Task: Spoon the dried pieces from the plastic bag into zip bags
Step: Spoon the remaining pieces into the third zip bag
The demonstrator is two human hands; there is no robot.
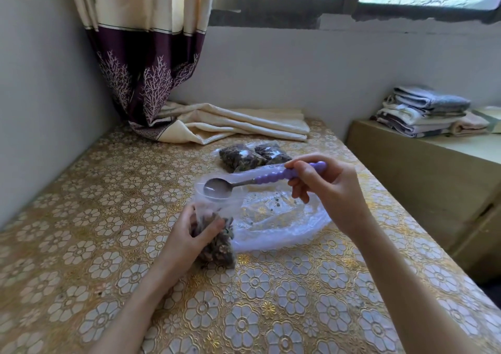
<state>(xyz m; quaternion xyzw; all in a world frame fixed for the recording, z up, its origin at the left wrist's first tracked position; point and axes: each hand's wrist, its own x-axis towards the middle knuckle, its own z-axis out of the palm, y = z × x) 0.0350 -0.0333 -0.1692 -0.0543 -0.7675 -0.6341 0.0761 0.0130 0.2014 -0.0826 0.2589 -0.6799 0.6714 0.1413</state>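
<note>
Right hand (329,191) is gripping the purple-handled spoon (260,178), its empty bowl hovering over the mouth of the zip bag (214,234) of dried pieces, which left hand (189,234) is clutching mid-tabletop. Nearly empty plastic bag (282,218) is lying just beside; two filled zip bags (252,157) are sitting toward the far edge. No readable writing.

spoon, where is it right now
In the head view the spoon is right of centre, held by the right hand, its empty bowl above the zip bag that the left hand holds.

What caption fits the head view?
Right hand holds an empty purple-handled spoon above the zip bag gripped by the left hand.
</note>
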